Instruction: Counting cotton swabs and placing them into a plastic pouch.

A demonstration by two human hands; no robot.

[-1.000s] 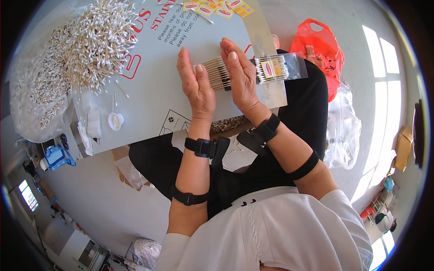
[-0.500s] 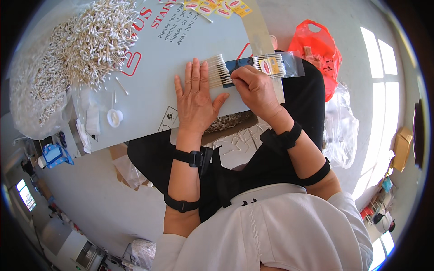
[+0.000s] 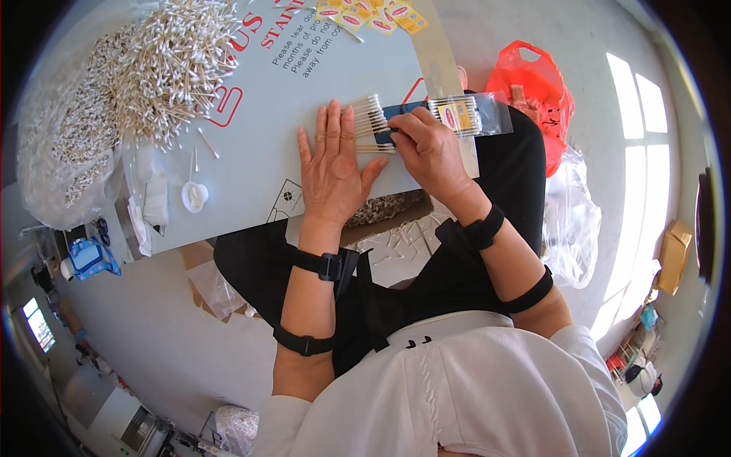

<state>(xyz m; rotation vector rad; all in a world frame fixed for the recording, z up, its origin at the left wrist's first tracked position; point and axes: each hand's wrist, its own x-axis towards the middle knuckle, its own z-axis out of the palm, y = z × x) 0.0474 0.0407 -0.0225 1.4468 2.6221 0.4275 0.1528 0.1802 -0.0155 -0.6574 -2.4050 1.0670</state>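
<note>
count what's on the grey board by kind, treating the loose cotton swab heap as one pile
Loose swab pile: 1
Flat row of swabs under the hands: 1
Clear packet of swabs: 1
Small white round cap: 1
Yellow-and-red labels: about 5, partly cut off
Total: about 9

A large heap of cotton swabs (image 3: 152, 68) fills the upper left; an orange plastic bag (image 3: 537, 84) lies upper right.

Wooden-stemmed cotton swabs (image 3: 371, 122), glossy clear plastic bag (image 3: 468, 114)
</note>
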